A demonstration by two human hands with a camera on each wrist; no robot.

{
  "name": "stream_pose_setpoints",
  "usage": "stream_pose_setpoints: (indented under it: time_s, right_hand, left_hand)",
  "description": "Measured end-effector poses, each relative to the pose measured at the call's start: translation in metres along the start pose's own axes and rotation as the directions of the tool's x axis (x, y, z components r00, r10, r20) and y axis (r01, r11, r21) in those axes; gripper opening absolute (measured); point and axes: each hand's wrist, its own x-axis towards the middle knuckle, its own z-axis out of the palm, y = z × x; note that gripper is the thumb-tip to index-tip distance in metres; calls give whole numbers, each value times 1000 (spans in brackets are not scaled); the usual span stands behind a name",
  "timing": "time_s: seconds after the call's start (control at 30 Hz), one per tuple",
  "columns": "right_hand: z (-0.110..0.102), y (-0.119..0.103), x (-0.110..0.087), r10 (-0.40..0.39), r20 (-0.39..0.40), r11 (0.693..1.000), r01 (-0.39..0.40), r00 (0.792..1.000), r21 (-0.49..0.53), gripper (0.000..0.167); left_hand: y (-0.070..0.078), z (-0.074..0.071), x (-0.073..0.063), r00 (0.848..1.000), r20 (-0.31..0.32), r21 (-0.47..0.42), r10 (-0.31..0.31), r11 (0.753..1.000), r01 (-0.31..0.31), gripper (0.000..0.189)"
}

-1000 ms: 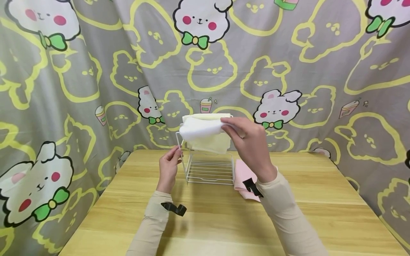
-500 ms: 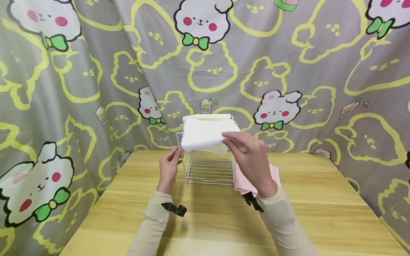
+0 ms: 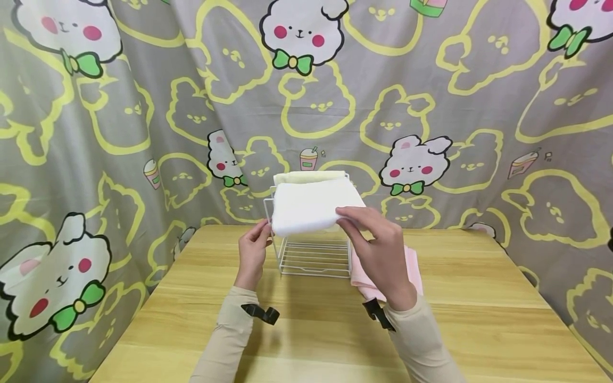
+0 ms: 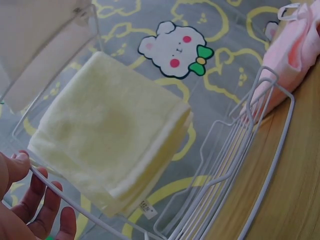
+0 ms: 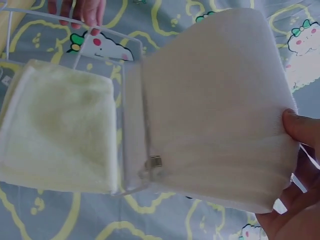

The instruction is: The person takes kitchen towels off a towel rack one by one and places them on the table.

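A white wire rack stands on the table, and my left hand pinches its left side post between thumb and fingers. In the left wrist view that thumb and the fingers wrap the wire. My right hand pinches the front right edge of a folded white towel, which spreads out from the rack's top toward me. Behind it a pale yellow towel hangs over the rack's rear top bar. Both towels show side by side in the right wrist view, the yellow towel hanging folded.
A folded pink towel lies on the wooden table right of the rack, partly behind my right hand. A grey patterned curtain surrounds the table's back and sides. Black straps sit on both wrists.
My right hand has moved down and toward me, drawing the white towel's front edge along; the towel now spreads flatter and hides more of the yellow one. The left hand stays on the rack.
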Motion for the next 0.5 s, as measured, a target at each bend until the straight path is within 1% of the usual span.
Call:
stream_pose_setpoints:
  time_s: [0.13, 0.3, 0.5]
  right_hand:
    - [-3, -3, 7, -25, -11, 1000, 25, 1000, -2, 24]
    - [-4, -5, 11, -9, -4, 1000, 9, 1000, -7, 23]
    - [-7, -10, 10, -61, -26, 998, 60, 998, -23, 24]
  left_hand:
    - [0, 0, 1, 1000, -2, -3, 10, 1000, -10, 32]
    - [-1, -1, 0, 1000, 0, -3, 13, 1000, -13, 30]
    - [-1, -1, 0, 1000, 6, 0, 0, 1000, 0, 32]
